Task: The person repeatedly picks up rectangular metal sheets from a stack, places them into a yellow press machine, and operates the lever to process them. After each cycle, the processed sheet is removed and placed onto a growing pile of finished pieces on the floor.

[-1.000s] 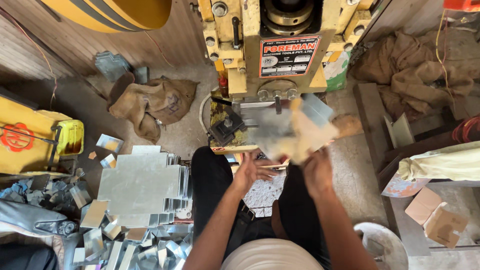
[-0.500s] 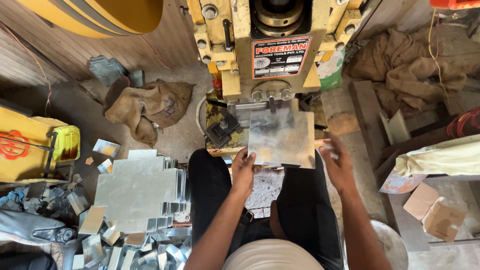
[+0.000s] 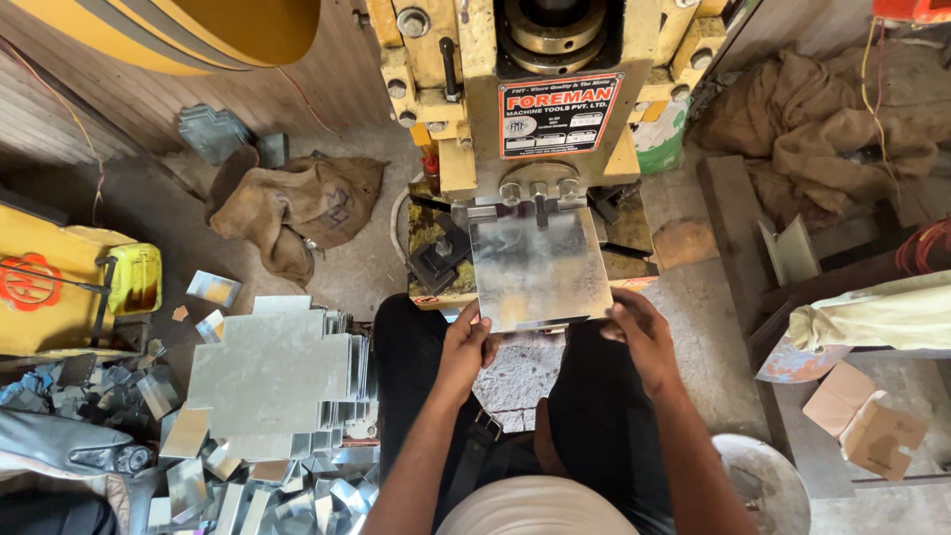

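Our left hand (image 3: 464, 342) and right hand (image 3: 637, 332) pinched the near corners of a flat, shiny square steel sheet (image 3: 539, 267), its far edge under the yellow press (image 3: 535, 99). Fingers straying too close could likely get crushed.

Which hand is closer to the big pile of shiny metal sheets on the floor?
Left. The left hand grips the sheet's edge beside the pile; the right hand is farther away, across the sheet.

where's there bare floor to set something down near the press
Bare floor lies between the burlap sack and the press base, and right of the metal sheet beside the wooden plank. Crowded: the sheet stack and offcuts on the person's left.
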